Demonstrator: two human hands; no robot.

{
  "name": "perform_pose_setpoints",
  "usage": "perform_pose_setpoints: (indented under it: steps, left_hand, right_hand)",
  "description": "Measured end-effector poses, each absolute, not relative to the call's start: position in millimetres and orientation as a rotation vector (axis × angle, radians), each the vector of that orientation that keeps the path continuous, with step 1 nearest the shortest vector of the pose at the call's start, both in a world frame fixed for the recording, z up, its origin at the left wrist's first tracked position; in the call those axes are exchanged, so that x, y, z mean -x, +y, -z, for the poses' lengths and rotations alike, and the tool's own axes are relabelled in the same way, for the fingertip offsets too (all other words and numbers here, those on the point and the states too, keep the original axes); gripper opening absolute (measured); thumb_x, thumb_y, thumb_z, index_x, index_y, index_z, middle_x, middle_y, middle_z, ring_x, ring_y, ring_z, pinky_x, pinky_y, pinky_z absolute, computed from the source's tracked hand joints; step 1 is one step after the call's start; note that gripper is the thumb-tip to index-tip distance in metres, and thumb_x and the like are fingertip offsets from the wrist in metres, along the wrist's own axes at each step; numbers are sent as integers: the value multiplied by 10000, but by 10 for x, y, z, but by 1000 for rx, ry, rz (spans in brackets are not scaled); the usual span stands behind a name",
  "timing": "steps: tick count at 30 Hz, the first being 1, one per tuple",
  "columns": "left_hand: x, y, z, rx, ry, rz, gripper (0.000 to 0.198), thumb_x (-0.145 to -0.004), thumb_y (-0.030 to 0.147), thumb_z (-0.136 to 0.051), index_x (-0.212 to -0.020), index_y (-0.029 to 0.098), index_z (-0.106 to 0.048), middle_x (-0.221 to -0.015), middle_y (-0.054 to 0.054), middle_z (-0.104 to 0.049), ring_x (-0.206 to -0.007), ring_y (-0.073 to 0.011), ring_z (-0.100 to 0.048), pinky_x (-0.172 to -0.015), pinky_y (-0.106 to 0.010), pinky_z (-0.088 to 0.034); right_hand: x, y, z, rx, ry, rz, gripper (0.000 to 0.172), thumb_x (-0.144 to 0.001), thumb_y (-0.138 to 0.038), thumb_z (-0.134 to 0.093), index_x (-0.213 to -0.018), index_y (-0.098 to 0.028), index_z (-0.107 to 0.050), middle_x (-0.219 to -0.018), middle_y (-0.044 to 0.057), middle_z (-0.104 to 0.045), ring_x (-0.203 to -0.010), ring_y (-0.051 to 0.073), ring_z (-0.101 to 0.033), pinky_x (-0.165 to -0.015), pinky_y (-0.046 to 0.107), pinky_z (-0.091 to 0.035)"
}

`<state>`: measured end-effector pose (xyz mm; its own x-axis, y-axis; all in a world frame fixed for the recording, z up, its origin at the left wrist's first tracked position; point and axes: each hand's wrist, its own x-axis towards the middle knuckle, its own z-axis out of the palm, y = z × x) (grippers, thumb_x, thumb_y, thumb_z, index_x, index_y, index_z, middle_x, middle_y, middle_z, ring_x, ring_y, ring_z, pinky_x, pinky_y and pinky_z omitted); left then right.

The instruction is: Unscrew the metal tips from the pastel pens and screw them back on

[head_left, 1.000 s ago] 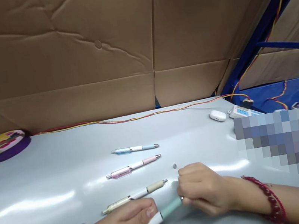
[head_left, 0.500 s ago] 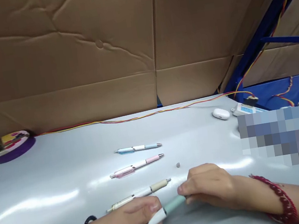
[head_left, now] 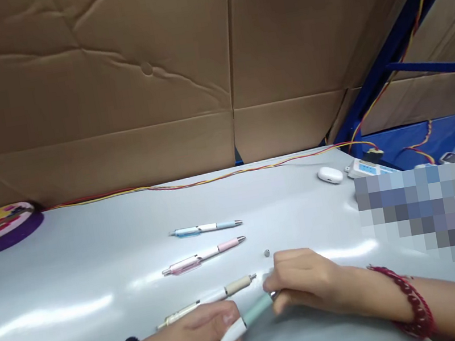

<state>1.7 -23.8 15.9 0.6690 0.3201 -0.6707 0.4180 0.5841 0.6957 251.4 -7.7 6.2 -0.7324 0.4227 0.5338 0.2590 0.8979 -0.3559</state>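
My left hand (head_left: 193,337) is closed around the white barrel of a pen with a green grip (head_left: 256,311), which slants up to the right. At the pen's front end, the thumb and fingers of my right hand (head_left: 303,279) pinch its silver metal tip (head_left: 272,295). Just beyond my left hand lies a cream-and-white pen (head_left: 237,286), partly covered by that hand, its front end narrow and bare. Farther back lie a pink-and-white pen (head_left: 206,255) and a blue-and-white pen (head_left: 206,228). A small loose silver cone (head_left: 267,253) rests on the table behind my right hand.
A round purple box with a colourful lid (head_left: 3,229) stands at the back left. At the back right are a white earphone case (head_left: 330,175) and a power strip (head_left: 367,167). Red and yellow wires (head_left: 169,187) run along the cardboard wall (head_left: 135,104). A blurred patch hides the right side.
The silver tip now shows between my right fingers at the end of the green pen. My right hand's grip has shifted slightly; the whole view has moved a little.
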Motion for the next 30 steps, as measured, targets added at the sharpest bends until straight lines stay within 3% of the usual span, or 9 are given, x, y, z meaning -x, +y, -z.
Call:
perform_pose_setpoints:
  steps: [6,12,24,30]
  left_hand:
    - [-18,-219,-152,-1010,810,86,536,-789,748,-436,-875,219,-458,-468,108,-346,-279,-46,-175,-230,-128,-151]
    - [-9,-236,-149,-980,827,38,471,-854,672,-435,-872,204,-484,-494,91,-366,-287,-32,-169,-239,-130,-111]
    - [-5,-214,-193,-978,776,26,427,-878,640,-420,-872,213,-436,-463,111,-325,-283,-42,-133,-257,-145,-122]
    - [-10,-188,-202,-1004,744,37,440,-870,651,-425,-841,212,-432,-437,113,-326,-259,-48,-158,-245,-152,-132]
  right_hand:
    - [-2495,-61,-85,453,-2495,-175,463,-995,-374,-332,-611,-169,-491,-522,-15,-439,-517,122,-355,-497,229,-302]
    - [-2504,-73,-70,492,-2563,-208,579,-1012,-417,-125,-610,-180,-468,-531,-2,-461,-510,134,-356,-496,251,-283]
    - [-2546,-107,-135,633,-2447,-612,388,-991,-382,-344,-817,-137,-588,-646,7,-554,-582,95,-471,-569,175,-389]
    - [-2567,-114,-123,574,-2472,-559,415,-996,-390,-319,-835,-128,-598,-621,11,-551,-563,97,-478,-539,182,-397]
